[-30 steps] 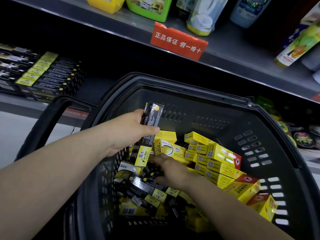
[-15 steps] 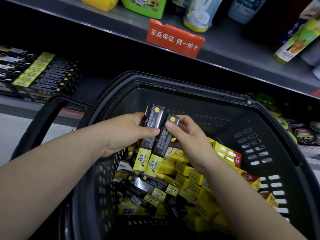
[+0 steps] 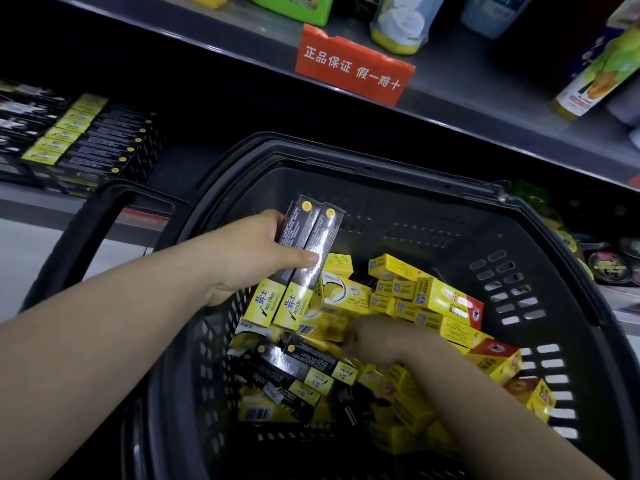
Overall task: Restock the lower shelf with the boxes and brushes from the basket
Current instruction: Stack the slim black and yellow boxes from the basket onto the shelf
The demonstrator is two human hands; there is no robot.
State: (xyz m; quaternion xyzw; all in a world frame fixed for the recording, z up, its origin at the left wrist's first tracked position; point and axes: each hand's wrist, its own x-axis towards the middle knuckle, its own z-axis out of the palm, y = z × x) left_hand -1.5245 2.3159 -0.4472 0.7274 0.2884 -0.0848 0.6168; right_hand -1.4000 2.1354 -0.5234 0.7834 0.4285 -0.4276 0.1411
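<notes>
A dark plastic basket [image 3: 540, 237] fills the middle of the view and holds several black-and-yellow long boxes [image 3: 311, 365] and several small yellow boxes [image 3: 429, 299]. My left hand [image 3: 256, 251] grips two long black-and-yellow boxes [image 3: 304, 244] side by side above the basket's left part. My right hand [image 3: 377, 337] is down among the boxes in the basket and is blurred; whether it holds anything cannot be made out. On the lower shelf [image 3: 20, 209] at the left lie rows of the same long boxes [image 3: 90, 143].
The basket's handle [image 3: 79, 244] arcs at the left. An upper shelf [image 3: 485, 109] carries bottles and a red sign [image 3: 353, 67]. More goods sit on the lower shelf at the right [image 3: 609, 265].
My right hand passed a second long box to my left hand, let go and dropped back into the basket. My left hand now holds two boxes.
</notes>
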